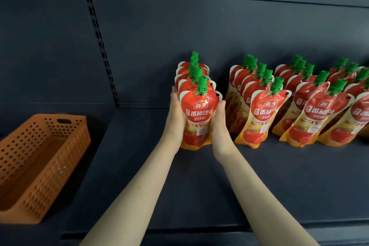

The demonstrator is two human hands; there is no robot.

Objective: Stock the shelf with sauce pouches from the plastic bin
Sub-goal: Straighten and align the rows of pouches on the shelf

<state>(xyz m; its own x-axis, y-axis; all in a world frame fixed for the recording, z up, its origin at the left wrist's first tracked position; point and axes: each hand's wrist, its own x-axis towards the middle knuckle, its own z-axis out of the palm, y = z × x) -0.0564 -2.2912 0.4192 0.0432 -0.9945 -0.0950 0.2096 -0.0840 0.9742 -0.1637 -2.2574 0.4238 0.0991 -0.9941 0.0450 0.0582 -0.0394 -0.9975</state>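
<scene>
— Five soft red-and-yellow sauce pouches [196, 118] with green screw caps, counted by the caps. They stand one behind another as the leftmost row on the dark grey shelf deck [259, 181].

— Grips?

— The left grip [176, 115] lies flat against the row's left side, fingers straight and pointing toward the back panel. The right grip [220, 126] lies flat against the right side, palm turned inward, fingers straight too. Neither curls round anything; the row is pressed between the two open palms.

— Standing or lifted?

— The front pouch's base meets the deck. For the ones behind it, cannot tell.

— Neighbours?

— More rows of the same pouches stand to the right. The second row [257, 114] is near the right grip with a gap between. The third row [311, 110] is beside that, and a further row [347, 114] is cut off by the frame edge. Their fronts appear tilted, tops toward the right.

— Bin?

— The orange perforated plastic bin [40, 156], with a handle slot in its end wall, sits far left. It is past the slotted upright [97, 36], well apart from the pouches.
</scene>
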